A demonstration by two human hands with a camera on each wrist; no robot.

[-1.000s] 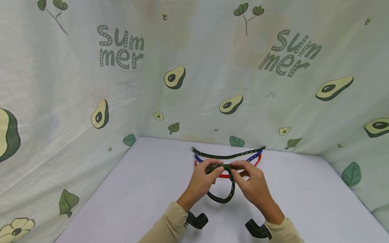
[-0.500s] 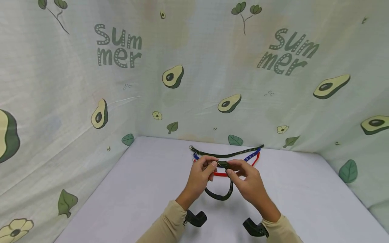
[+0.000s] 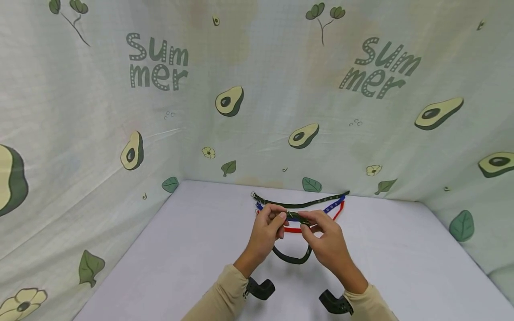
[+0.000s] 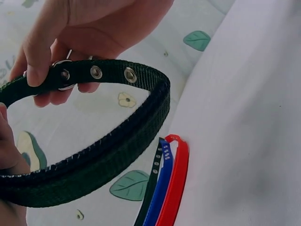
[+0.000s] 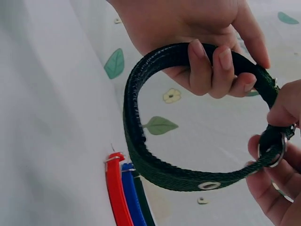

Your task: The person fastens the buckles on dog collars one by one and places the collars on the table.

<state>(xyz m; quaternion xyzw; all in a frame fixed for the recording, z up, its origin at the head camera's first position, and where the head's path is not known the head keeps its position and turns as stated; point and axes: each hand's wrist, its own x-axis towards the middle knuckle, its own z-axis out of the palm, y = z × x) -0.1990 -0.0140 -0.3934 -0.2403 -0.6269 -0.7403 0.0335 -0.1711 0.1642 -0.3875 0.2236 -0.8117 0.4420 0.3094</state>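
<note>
A dark green pet collar [image 3: 295,260], bent into a loop, hangs above the table between both hands. My left hand [image 3: 263,229] pinches it near its metal ring [image 5: 278,150], thumb on the strap by the eyelets [image 4: 96,72]. My right hand [image 3: 328,236] grips the other side, its fingers [image 5: 225,60] curled over the strap in the right wrist view. The top stretch of the collar runs between the two thumbs, and the fingers partly hide it. How far the strap passes through the metal parts cannot be made out.
Behind the hands, three more collars lie on the white table [image 3: 192,249]: a dark green one [image 3: 297,206], a blue one [image 3: 332,205] and a red one [image 3: 293,230]. A patterned cloth [image 3: 257,133] stands as back and side walls.
My hands have moved slightly apart, and more of the collar's top stretch shows between them. The hanging loop has shifted a little. The collars on the table have stayed put.
</note>
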